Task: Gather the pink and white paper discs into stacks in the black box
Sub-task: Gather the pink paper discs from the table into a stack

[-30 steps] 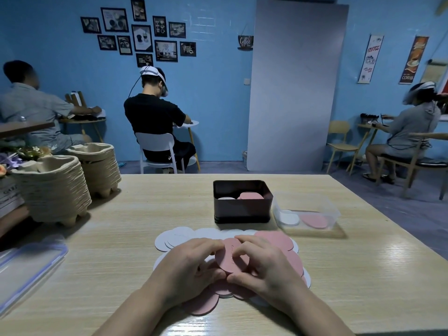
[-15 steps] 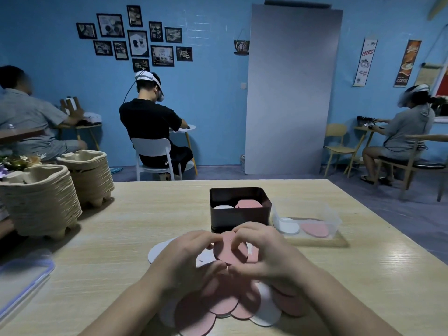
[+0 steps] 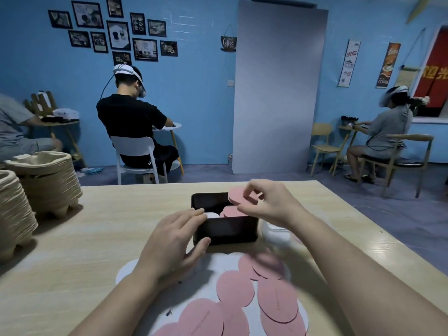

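The pale wood-grain tabletop (image 3: 97,238) carries a black rectangular box (image 3: 225,230), a clear plastic tub (image 3: 276,235) right of it, overlapping pink round paper discs (image 3: 235,289) and white round paper discs (image 3: 126,270) nearer, and two stacks of beige moulded-pulp trays (image 3: 48,180) at left.

Your box (image 3: 225,230) stands open, black, with your left hand (image 3: 172,243) gripping its near-left corner. Inside lie a white disc (image 3: 212,215) and a pink stack (image 3: 230,210). Your right hand (image 3: 269,202) pinches one pink disc (image 3: 236,195) over the far rim. Loose pink discs (image 3: 277,301) and white discs (image 3: 126,272) overlap nearer you.
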### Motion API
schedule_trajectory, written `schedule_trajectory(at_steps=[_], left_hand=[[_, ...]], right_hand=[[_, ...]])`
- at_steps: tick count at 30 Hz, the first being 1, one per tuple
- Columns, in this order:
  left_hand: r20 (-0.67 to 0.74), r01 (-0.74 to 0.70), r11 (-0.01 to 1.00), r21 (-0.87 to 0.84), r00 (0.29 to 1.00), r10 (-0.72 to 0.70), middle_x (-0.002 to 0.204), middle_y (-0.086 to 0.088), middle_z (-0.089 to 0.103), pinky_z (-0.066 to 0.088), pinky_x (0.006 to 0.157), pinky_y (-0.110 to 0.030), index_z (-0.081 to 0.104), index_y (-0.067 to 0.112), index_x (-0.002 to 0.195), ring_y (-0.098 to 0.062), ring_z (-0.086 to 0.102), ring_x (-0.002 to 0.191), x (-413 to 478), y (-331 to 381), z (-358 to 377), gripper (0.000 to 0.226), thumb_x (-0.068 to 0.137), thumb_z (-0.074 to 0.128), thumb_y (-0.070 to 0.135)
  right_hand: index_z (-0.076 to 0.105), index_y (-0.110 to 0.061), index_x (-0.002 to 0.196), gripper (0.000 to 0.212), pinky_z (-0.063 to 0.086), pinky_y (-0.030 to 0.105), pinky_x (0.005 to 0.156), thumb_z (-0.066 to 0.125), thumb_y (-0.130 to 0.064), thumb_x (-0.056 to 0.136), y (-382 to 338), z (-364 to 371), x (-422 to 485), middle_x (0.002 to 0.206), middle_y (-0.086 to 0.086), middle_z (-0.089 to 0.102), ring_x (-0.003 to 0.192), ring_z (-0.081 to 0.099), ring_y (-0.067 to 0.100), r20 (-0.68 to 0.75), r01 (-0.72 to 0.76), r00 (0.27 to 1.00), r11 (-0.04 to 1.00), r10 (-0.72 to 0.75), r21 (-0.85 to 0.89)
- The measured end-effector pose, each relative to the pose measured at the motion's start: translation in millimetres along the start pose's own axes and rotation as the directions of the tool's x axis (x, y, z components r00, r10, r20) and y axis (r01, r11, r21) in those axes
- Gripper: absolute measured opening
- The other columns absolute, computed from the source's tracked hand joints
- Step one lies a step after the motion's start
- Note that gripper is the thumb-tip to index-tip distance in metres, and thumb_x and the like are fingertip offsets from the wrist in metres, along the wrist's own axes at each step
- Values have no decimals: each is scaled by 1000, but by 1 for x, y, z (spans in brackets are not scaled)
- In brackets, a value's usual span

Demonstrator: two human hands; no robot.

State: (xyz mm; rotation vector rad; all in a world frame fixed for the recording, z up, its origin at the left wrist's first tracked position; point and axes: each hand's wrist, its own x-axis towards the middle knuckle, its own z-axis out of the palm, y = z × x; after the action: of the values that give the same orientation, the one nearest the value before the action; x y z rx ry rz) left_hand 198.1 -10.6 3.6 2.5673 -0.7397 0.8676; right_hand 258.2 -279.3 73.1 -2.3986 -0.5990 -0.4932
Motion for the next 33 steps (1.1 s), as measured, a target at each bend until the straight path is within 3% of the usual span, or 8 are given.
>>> schedule_trajectory(at_steps=[6,15,17,21,26,29,33], left_hand=[[39,-21,1000,-6,999,21,154,10,47,40,113,-40,50,21,148,-13,38,146,-8,-6,6,61,94,54,51],[46,2,999,-32,999,-1,152,14,48,39,113,-37,50,25,147,-8,35,146,-7,-7,6,59,94,56,49],[46,3,999,-32,999,-1,152,15,47,38,114,-36,49,26,148,-6,33,147,-8,-7,6,59,94,55,50],[45,5,1000,-24,999,-4,153,17,46,37,115,-35,48,27,148,-5,31,147,-8,-6,6,59,94,54,51],[43,-3,1000,-21,999,4,153,17,46,34,115,-32,49,26,148,-6,32,147,-9,-5,5,59,93,56,48],[40,-2,1000,-26,999,3,154,18,44,30,116,-29,48,27,148,-4,30,148,-9,-5,5,59,94,55,49],[34,-4,999,-44,999,6,155,18,42,28,117,-28,48,28,149,-2,27,149,-10,-5,5,59,95,53,50]], right_hand=[[63,-28,83,34,52,33,74,78,-52,64,18,11,20,81,-7,66,80,59,14,87,-46,995,999,46,-8],[66,-27,81,35,53,38,83,76,-56,63,32,18,28,88,-6,71,89,62,15,111,17,994,999,-12,-42],[67,-27,81,30,53,40,86,82,-48,66,34,18,30,91,-6,70,91,62,16,132,12,991,999,-7,-39],[70,-31,79,20,46,24,84,85,-41,72,38,22,34,109,-14,60,106,53,12,176,3,984,997,10,-73],[68,-34,87,27,40,26,88,87,-45,71,36,22,38,111,-16,51,108,43,10,251,-46,964,988,82,-144],[67,-35,87,28,41,25,87,88,-46,71,33,20,36,110,-17,52,108,45,10,229,-45,971,991,73,-123],[68,-36,85,23,43,26,87,88,-37,74,28,17,26,108,-13,62,109,54,9,96,-9,995,1000,10,-9]])
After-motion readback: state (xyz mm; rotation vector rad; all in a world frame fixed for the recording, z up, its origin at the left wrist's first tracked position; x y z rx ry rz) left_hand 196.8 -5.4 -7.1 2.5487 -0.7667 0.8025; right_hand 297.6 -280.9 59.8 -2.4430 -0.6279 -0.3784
